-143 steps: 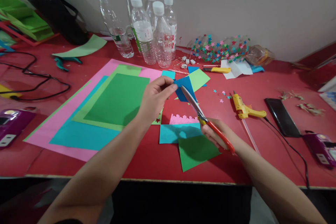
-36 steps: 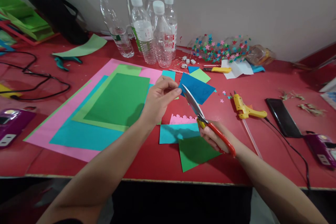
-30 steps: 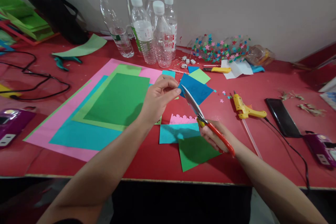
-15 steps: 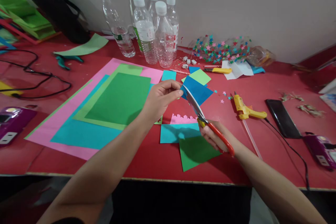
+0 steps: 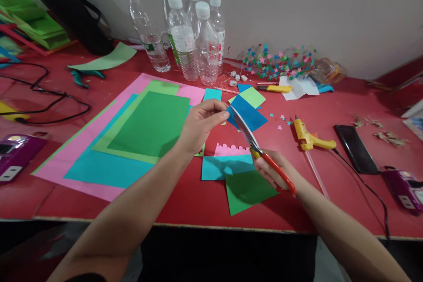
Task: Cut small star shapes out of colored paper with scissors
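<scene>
My left hand (image 5: pixel 206 124) pinches the left corner of a blue sheet of paper (image 5: pixel 250 115) between thumb and fingers. Red-handled scissors (image 5: pixel 254 143) are gripped in my right hand (image 5: pixel 272 169), their blades lying along the blue paper's edge near my left fingertips. Whether the blades are fully closed is hard to tell. Below the hands lie a pink strip with a notched edge (image 5: pixel 228 150), a teal sheet (image 5: pixel 214 168) and a green sheet (image 5: pixel 247 194).
Stacked coloured sheets (image 5: pixel 148 123) cover the table's left half. Plastic bottles (image 5: pixel 181 44) stand at the back. A star-covered bottle (image 5: pixel 280 61) lies by the wall. Rightward are a yellow glue gun (image 5: pixel 307 135), a phone (image 5: pixel 357 149) and a yellow cutter (image 5: pixel 277 89).
The blue paper has shifted very slightly left and changed tilt a little. My right hand and the scissors have moved slightly to the right.
</scene>
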Motion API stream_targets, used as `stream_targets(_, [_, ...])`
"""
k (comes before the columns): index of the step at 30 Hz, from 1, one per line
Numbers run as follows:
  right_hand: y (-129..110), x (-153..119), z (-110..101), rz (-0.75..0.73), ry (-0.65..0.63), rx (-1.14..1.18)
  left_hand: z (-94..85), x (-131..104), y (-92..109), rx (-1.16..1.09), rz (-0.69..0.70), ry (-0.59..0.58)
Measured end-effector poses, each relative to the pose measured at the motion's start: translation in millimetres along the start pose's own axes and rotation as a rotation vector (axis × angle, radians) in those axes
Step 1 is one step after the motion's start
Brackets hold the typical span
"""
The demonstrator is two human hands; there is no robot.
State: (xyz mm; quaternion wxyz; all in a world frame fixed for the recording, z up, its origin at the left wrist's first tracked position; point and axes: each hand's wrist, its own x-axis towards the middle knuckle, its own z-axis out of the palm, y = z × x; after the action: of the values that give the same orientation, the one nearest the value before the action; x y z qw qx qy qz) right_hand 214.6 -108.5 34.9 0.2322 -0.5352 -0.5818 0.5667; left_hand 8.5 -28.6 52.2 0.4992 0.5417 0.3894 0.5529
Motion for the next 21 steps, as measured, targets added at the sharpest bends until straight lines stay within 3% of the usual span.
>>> stream_targets(6, [5.2, 1.4, 0.3, -0.005, -0.013, 0.014, -1.6, 2.1, -2.1, -0.015, 0.027, 0.023])
stream_targets(11, [6.9, 0.9, 2.5, -0.008, 0.019, 0.009, 2.2, 1.1, -3.5, -0.104, -0.048, -0.056])
stream_targets(15, [8.3, 1.3, 3.4, -0.032, 0.023, 0.029, 2.7, 2.3, -7.3, -0.164, -0.049, 0.004])
stream_targets(21, [10.3, 1.8, -0.1, -0.044, -0.023, 0.009, -3.7, 5.3, -9.0, -0.002, 0.057, 0.032])
